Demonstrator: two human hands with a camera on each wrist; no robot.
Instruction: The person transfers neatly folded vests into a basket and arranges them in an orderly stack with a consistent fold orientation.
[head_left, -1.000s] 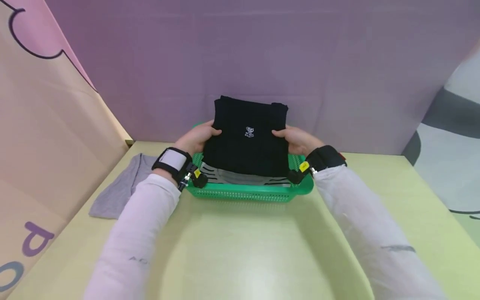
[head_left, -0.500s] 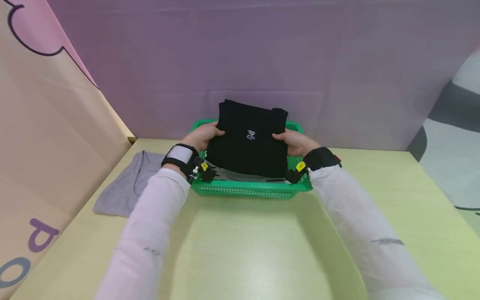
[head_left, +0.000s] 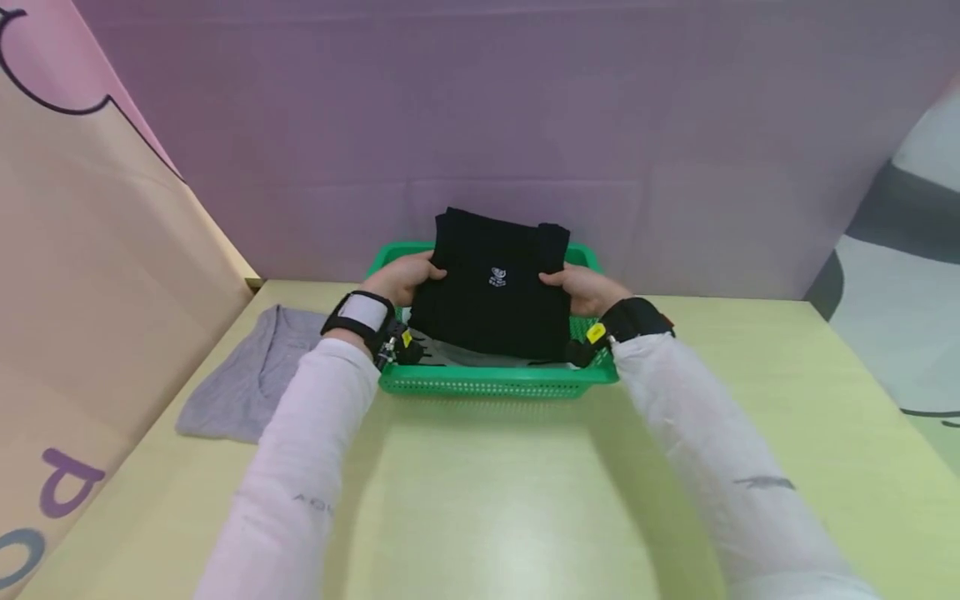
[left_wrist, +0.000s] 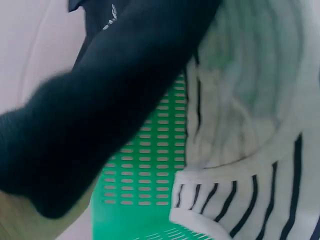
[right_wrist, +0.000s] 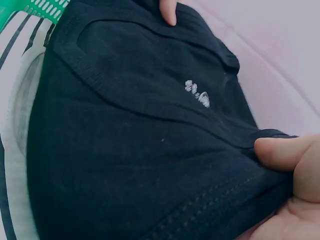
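The left hand (head_left: 405, 277) and right hand (head_left: 587, 287) each pinched a side of the folded black cloth shirt (head_left: 495, 283), held over the green plastic basket (head_left: 495, 381). If one thumb slipped, the fold might flop open.

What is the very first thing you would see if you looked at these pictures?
A folded black cloth garment with a small white logo stands out, held between the left hand and the right hand above a green perforated plastic basket at the far middle of the pale yellow-green table. Under it in the basket lies a white garment with black stripes. A flat grey cloth garment lies on the table, left of the basket.
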